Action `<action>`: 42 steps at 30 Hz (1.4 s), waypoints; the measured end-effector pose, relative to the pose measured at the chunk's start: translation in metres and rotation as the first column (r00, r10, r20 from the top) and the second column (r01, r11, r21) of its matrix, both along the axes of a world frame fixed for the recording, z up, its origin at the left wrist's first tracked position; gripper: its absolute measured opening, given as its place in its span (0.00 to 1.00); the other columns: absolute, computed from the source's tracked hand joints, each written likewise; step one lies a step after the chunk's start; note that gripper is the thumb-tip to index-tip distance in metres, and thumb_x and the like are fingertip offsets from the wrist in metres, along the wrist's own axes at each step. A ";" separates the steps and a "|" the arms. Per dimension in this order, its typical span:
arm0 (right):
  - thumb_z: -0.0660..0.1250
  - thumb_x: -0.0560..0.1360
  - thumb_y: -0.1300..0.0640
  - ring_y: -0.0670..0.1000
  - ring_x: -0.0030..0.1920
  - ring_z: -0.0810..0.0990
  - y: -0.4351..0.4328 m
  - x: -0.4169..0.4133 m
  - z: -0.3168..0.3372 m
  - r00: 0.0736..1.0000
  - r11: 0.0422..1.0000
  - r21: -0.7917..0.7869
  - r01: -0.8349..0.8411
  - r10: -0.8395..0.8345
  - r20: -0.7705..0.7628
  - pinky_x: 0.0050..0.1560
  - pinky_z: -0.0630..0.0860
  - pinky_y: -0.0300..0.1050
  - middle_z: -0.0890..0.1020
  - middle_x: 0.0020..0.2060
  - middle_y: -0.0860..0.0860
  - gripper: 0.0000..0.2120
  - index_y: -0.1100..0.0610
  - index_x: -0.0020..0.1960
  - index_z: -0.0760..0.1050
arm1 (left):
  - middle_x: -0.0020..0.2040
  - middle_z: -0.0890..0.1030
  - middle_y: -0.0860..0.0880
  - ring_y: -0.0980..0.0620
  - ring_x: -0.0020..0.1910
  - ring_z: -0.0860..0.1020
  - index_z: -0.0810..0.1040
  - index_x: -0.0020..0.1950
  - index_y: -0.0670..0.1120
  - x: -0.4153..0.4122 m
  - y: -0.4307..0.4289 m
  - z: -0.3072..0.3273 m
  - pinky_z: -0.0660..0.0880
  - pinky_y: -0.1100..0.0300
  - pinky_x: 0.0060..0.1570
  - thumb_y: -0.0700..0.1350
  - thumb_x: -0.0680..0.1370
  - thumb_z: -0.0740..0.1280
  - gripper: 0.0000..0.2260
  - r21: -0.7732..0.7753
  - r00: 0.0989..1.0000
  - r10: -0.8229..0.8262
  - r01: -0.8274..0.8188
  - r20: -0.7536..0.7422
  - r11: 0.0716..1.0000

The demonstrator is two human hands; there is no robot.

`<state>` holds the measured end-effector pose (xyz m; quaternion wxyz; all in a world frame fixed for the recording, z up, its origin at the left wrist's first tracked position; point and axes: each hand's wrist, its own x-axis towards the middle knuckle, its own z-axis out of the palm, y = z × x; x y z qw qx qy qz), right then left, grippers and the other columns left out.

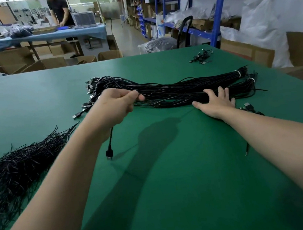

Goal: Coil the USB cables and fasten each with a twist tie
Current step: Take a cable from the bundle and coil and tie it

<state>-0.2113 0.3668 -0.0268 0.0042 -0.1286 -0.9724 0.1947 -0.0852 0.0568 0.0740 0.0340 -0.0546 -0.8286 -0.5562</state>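
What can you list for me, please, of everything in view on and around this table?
table: one, green, fills the foreground
USB cable bundle: many cables, black, mid-table, two white ties at its right end
loose USB cable: one, black, plug hanging below the left grip
twist ties: a heap, black, table's left side
small cable heap: a few, black, table's far right
shelving: blue, right background
cardboard boxes: several, brown, on the floor beyond the table
person: one, dark shirt, at the far bench
left grip: one, curled round the loose USB cable
right grip: one, fingers flat on the USB cable bundle
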 end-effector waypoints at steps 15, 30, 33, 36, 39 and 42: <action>0.67 0.78 0.55 0.59 0.71 0.70 -0.035 0.041 0.027 0.848 0.982 -0.190 -0.019 -0.085 -0.524 0.71 0.67 0.58 0.68 0.72 0.57 0.22 0.56 0.70 0.69 | 0.29 0.69 0.55 0.59 0.24 0.63 0.79 0.55 0.45 0.052 -0.026 0.069 0.62 0.67 0.25 0.46 0.85 0.59 0.10 0.486 0.992 -0.022 0.079 -0.122 0.870; 0.56 0.84 0.42 0.47 0.26 0.61 -0.183 0.215 0.129 0.686 -0.064 -0.956 -0.285 0.683 -0.250 0.26 0.60 0.38 0.66 0.26 0.48 0.22 0.57 0.43 0.74 | 0.51 0.87 0.50 0.55 0.55 0.83 0.73 0.53 0.46 0.090 -0.003 0.061 0.78 0.60 0.46 0.46 0.85 0.60 0.06 0.355 0.977 0.002 0.075 -0.212 0.932; 0.56 0.84 0.44 0.44 0.26 0.55 -0.185 0.216 0.123 0.678 -0.071 -0.969 -0.237 0.702 -0.217 0.24 0.51 0.37 0.59 0.25 0.45 0.20 0.54 0.40 0.71 | 0.50 0.87 0.48 0.53 0.56 0.84 0.72 0.50 0.46 0.091 -0.006 0.062 0.73 0.54 0.65 0.44 0.85 0.60 0.05 0.324 0.965 0.021 0.067 -0.261 0.944; 0.56 0.85 0.46 0.43 0.26 0.54 -0.178 0.210 0.123 0.695 -0.055 -0.965 -0.257 0.683 -0.224 0.24 0.51 0.36 0.59 0.25 0.44 0.18 0.53 0.40 0.69 | 0.49 0.88 0.51 0.55 0.56 0.84 0.73 0.53 0.45 0.089 -0.013 0.063 0.68 0.49 0.68 0.47 0.85 0.62 0.06 0.174 0.958 0.017 0.034 -0.287 0.984; 0.56 0.86 0.50 0.44 0.27 0.55 -0.168 0.206 0.123 0.703 -0.033 -0.961 -0.275 0.675 -0.224 0.25 0.51 0.36 0.60 0.26 0.44 0.17 0.55 0.41 0.72 | 0.50 0.87 0.53 0.59 0.55 0.83 0.76 0.55 0.45 0.084 -0.020 0.058 0.73 0.52 0.64 0.50 0.83 0.66 0.08 -0.021 0.934 0.072 -0.085 -0.350 0.996; 0.55 0.86 0.52 0.44 0.27 0.54 -0.158 0.205 0.125 0.691 -0.024 -0.955 -0.297 0.684 -0.232 0.27 0.49 0.39 0.59 0.26 0.45 0.16 0.56 0.43 0.72 | 0.68 0.77 0.52 0.58 0.67 0.74 0.72 0.67 0.48 0.079 -0.022 0.053 0.71 0.51 0.68 0.45 0.83 0.65 0.13 -0.306 0.864 0.044 -0.225 -0.502 0.925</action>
